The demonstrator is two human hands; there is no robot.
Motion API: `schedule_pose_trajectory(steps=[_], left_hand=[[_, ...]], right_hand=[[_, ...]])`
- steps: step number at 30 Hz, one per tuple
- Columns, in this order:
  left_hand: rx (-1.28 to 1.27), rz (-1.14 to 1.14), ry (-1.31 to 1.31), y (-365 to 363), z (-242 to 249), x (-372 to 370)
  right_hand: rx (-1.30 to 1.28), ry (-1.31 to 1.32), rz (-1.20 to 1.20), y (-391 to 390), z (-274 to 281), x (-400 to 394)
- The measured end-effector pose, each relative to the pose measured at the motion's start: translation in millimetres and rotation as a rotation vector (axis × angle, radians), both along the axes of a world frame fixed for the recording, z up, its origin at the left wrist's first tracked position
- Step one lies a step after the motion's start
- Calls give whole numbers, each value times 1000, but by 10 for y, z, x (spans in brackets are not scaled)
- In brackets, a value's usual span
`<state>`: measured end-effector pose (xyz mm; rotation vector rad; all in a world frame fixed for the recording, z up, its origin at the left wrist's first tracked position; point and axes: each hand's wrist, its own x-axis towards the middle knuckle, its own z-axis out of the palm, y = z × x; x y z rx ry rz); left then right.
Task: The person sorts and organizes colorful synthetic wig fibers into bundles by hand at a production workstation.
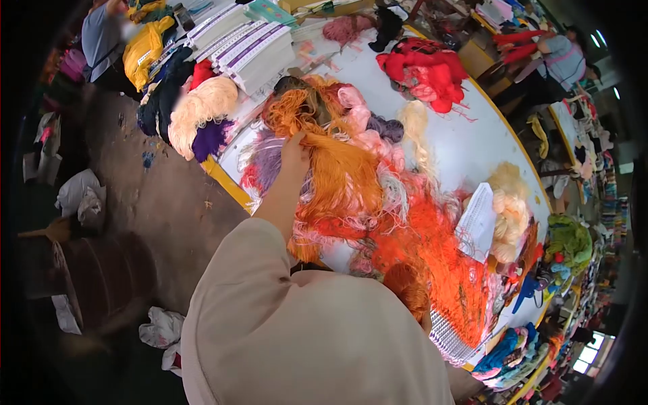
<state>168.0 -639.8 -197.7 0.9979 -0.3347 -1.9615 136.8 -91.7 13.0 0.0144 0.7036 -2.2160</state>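
My left hand (pixel 295 147) reaches over the table, closed on the upper part of a golden-orange hank of yarn (pixel 344 175). Loose strands of it fan out to the right over pink and red yarn. A darker orange tangle (pixel 291 111) lies just beyond the fingers, and purple yarn (pixel 268 162) is beside the wrist. Only a sliver of my right hand (pixel 426 322) shows past my beige top; its fingers are hidden. It is beside a rust-coloured bundle of yarn (pixel 405 287), close to a wide heap of bright orange yarn (pixel 439 250).
A white table (pixel 466 138) with a yellow edge carries red hanks (pixel 425 71), cream yarn (pixel 509 216) and a paper sheet (pixel 476 223). Stacked white printed bundles (pixel 253 54) stand at the far left. Other people (pixel 565 64) are beyond. A brown drum-like container (pixel 104 280) is on the floor.
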Motion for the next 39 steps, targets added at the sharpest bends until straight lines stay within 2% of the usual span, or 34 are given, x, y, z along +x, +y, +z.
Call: schedule_pose_trajectory(steps=[1, 2, 4, 5, 7, 8, 10, 14, 19, 20, 22, 23, 25, 26, 28, 29, 30, 32, 33, 34, 37, 38, 39], left_hand=[[-12, -6, 188, 13, -46, 88], [-5, 0, 181, 8, -118, 178], [61, -141, 447, 33, -213, 358], [66, -132, 442, 49, -253, 413], [78, -193, 575, 121, 32, 437], [77, -191, 574, 169, 227, 410], [175, -117, 407, 257, 530, 347], [111, -146, 404, 209, 113, 384], [61, -170, 262, 269, 181, 363], [60, -177, 260, 250, 100, 377], [-66, -329, 564, 214, 13, 417], [-65, -338, 563, 212, -32, 408], [-26, -331, 514, 267, 264, 357], [-24, -340, 515, 264, 366, 307], [49, -269, 339, 254, 581, 178], [-119, -229, 277, 294, 733, 91], [-118, -237, 279, 285, 750, 33], [-216, -178, -93, 163, 758, -128], [-429, -168, -324, -10, 353, -233], [-430, -173, -322, -104, 147, -310], [-1330, -615, -1593, -223, -37, -479], [-1335, -617, -1589, -195, -69, -508], [-1176, -501, -1490, -89, 84, -525]], right_hand=[[-17, -9, 5, -32, -32, -5], [-34, -19, 10, -59, -65, -4], [-68, -39, 22, -96, -131, 0], [-86, -47, 28, -112, -165, 0], [-129, -59, 35, -144, -256, -9], [-153, -62, 36, -158, -301, -13], [-201, -68, 36, -179, -380, -20], [-297, -81, 23, -184, -558, -4], [-427, -104, -14, -153, -876, 76], [-454, -107, -23, -143, -943, 91], [-505, -111, -42, -113, -1085, 129], [-532, -113, -52, -98, -1154, 151], [-584, -111, -73, -72, -1296, 200], [-543, -139, -36, 186, -1526, 176], [-515, -132, -51, 259, -1566, 188], [-486, -129, -58, 291, -1584, 202], [-457, -126, -64, 304, -1583, 212], [-398, -121, -76, 327, -1583, 236], [-369, -120, -80, 337, -1575, 247], [-340, -118, -84, 347, -1570, 254], [-255, -111, -98, 354, -1555, 270], [-226, -109, -102, 362, -1547, 274], [-198, -106, -106, 367, -1542, 263]])
